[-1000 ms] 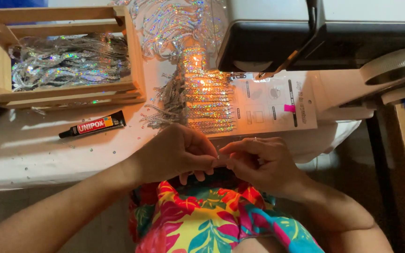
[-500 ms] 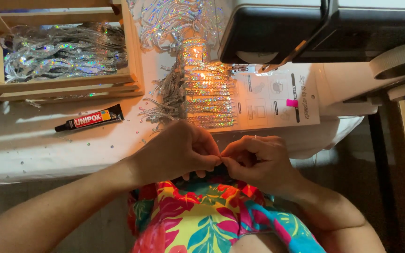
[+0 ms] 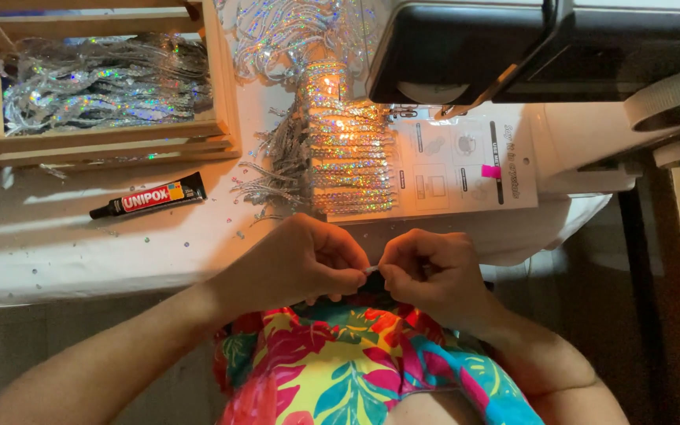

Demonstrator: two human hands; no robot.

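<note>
Head view: the left hand and right hand meet fingertip to fingertip just past the near edge of the counter, both pinching a tiny pale piece, too small to identify. It looks feather-light and easily dropped, best held between thumb and forefinger tips. Farther off lie a sequin fringe strip, a glue tube and a wooden crate of sequin strands.
</note>
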